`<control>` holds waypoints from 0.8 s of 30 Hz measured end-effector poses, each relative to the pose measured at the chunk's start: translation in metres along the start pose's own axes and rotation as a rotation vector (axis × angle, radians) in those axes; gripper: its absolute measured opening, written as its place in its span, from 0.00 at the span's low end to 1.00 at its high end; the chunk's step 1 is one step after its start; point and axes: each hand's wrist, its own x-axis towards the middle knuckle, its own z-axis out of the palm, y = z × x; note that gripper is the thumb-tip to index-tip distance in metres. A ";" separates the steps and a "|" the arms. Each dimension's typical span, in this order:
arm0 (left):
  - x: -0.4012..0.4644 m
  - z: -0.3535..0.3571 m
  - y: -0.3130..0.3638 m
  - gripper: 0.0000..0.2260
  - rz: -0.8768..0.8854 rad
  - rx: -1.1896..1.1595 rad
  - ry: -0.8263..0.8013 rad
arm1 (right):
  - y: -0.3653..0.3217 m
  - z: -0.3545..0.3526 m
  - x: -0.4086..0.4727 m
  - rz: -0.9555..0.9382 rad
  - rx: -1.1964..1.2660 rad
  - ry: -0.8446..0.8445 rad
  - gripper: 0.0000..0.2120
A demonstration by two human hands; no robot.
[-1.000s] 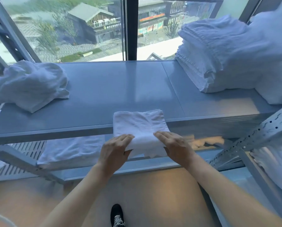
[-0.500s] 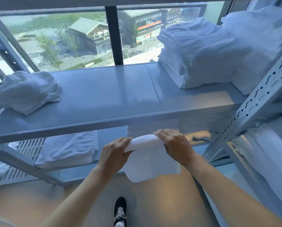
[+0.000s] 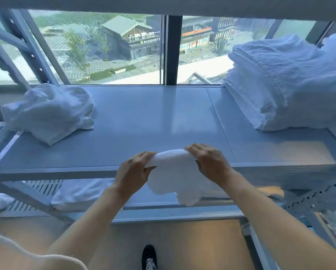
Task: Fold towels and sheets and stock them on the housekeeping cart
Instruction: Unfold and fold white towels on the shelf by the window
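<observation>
- A black shoe (image 3: 149, 257) with white laces stands on the tan floor (image 3: 192, 246) at the bottom edge of the view
- Both bare forearms reach forward and up to a small white towel (image 3: 175, 176) held in the air at the front edge of the grey shelf (image 3: 153, 121)
- The left hand (image 3: 133, 173) grips the towel's left end, fingers curled over its top and thumb underneath
- The right hand (image 3: 210, 163) grips the right end, its fingers curled down over the folded top edge
- The towel arches between the hands, and its loose lower part hangs down in front of the shelf edge
- On the lower shelf (image 3: 163, 211), left of the arms, lies a flat folded white cloth (image 3: 81, 193)
- On the grey shelf's left side sits a crumpled white bundle (image 3: 50, 112)
- On its right side stands a tall stack of folded white linen (image 3: 280, 84), well apart from the bundle
- Behind the shelf a window (image 3: 104, 49) shows buildings and trees, split by a dark upright frame
</observation>
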 end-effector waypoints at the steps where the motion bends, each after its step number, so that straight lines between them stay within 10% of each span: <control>1: 0.011 -0.003 -0.012 0.17 0.002 -0.006 -0.003 | 0.003 0.005 0.014 0.002 -0.020 -0.008 0.25; 14: 0.122 -0.011 -0.098 0.18 -0.068 0.041 0.106 | 0.035 0.039 0.156 0.234 -0.155 0.107 0.28; 24: 0.106 0.024 -0.113 0.30 0.064 -0.049 -0.287 | 0.018 0.113 0.110 0.195 0.063 -0.225 0.22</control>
